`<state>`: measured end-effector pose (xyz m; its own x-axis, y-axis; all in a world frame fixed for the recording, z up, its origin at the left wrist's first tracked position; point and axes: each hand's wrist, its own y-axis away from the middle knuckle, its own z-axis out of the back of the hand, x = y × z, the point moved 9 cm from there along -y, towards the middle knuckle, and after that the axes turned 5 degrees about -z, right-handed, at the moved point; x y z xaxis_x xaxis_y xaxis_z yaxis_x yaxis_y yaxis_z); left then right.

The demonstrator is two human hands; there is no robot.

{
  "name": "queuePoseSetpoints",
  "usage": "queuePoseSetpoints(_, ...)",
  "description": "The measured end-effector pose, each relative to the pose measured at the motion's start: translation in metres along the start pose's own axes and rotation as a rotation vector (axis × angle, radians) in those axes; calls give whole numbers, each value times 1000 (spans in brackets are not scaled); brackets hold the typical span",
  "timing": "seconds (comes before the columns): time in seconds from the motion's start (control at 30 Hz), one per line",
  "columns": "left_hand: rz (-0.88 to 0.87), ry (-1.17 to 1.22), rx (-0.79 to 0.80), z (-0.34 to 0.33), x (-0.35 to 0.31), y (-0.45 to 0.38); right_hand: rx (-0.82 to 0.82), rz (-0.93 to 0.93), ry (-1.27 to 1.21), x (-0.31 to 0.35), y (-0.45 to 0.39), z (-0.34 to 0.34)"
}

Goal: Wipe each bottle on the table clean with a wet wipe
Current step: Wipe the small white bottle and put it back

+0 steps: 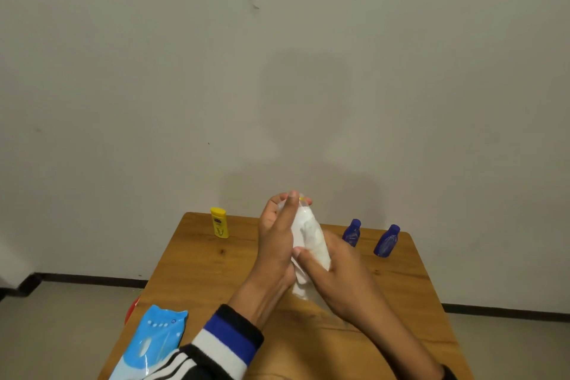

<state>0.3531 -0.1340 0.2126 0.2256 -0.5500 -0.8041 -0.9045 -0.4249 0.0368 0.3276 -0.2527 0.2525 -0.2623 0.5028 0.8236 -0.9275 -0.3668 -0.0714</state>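
Holding a small bottle point(303, 201) above the bench point(197, 271), the left hand point(274, 234) curls round it while the right hand point(336, 268) squeezes the soft wet wipe point(311, 241) round it. It looks light, maybe slippery, so grip the middle.

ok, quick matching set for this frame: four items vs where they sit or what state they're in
Items:
1. yellow bottle
2. two blue bottles
3. wet wipe pack
4. white wet wipe

Places/states:
A. near left corner of the table
B. standing far right
C. held between both hands
D. standing far left

Pairs: 1-D, 2-B, 3-A, 4-C
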Motion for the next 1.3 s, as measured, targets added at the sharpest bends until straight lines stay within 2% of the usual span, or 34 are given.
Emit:
queuePoseSetpoints(0.13,33,-1,-210,25,0,-13,-97,34,-189,-3,12,4)
queuePoseSetpoints(0.2,106,84,-309,40,5,-15,-164,4,-305,-11,13,13)
queuePoseSetpoints(0.3,253,149,-314,50,24,-18,-315,-40,-428,-20,9,30)
queuePoseSetpoints(0.37,329,163,-238,39,35,-15,-356,66,-359,-3,9,26)
queuePoseSetpoints(0.5,362,92,-167,39,44,-13,-266,410,15,26,30,-35)
queuePoseSetpoints(0.6,398,42,-244,56,40,-21,-186,506,44,14,45,-53)
queuePoseSetpoints(0.67,378,101,-316,59,32,-23,-186,564,1,11,53,-45)
queuePoseSetpoints(0.73,384,188,-335,54,28,-20,-292,573,-69,16,56,-18)
queuePoseSetpoints(0.83,348,228,-292,49,29,-20,-532,497,-122,36,42,39)
queuePoseSetpoints(0.9,369,259,-248,39,36,-17,-623,451,-121,47,26,60)
queuePoseSetpoints(0.97,358,285,-237,41,40,-14,-509,462,-56,57,10,42)
queuePoseSetpoints(1.03,357,341,-63,31,48,-10,-344,506,55,54,11,0)
queuePoseSetpoints(1.07,305,383,-42,26,37,-6,-299,517,55,48,19,-17)
queuePoseSetpoints(1.13,361,459,6,12,25,-1,-280,509,-61,32,37,-30)
queuePoseSetpoints(1.17,282,381,-55,20,15,-9,-275,505,-129,24,45,-30)
queuePoseSetpoints(1.23,230,425,-96,14,-7,-15,-281,480,-232,14,54,-23)
queuePoseSetpoints(1.3,233,407,-34,10,-15,-13,-299,414,-312,10,50,-9)
